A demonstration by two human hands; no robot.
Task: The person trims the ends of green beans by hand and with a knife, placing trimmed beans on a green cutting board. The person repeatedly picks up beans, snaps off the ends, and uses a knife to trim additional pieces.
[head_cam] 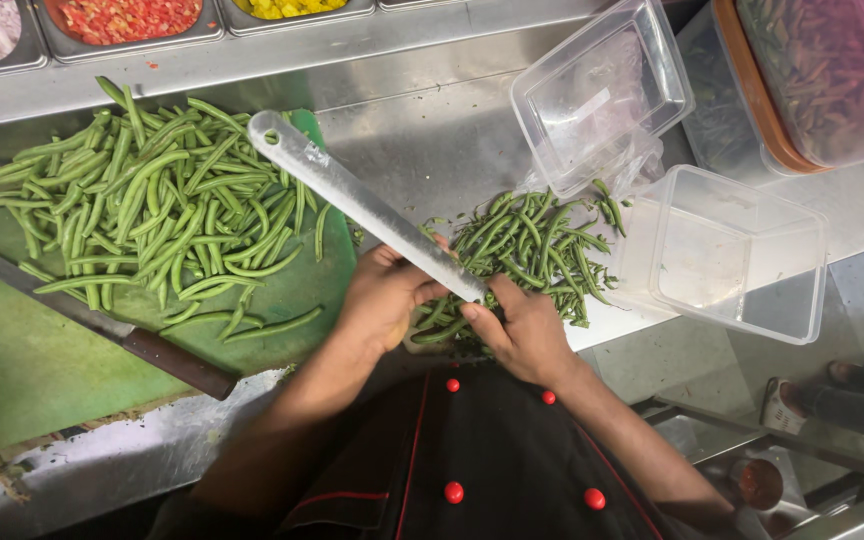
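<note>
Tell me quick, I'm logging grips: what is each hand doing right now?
Left hand: closed around a few green beans.
Right hand: closed on the handle of the long knife, blade pointing away over the cutting board.

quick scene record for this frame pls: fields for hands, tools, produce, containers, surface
left hand: on the long knife, by its handle end
right hand: grips the same knife, beside the untrimmed beans
knife blade: points up-left, over the board edge
produce: green beans spread on the green cutting board; second heap of green beans on the steel counter
other tool: dark-handled knife lying on the board
containers: two clear plastic tubs, no contents visible; metal trays of chopped vegetables along the top
</note>
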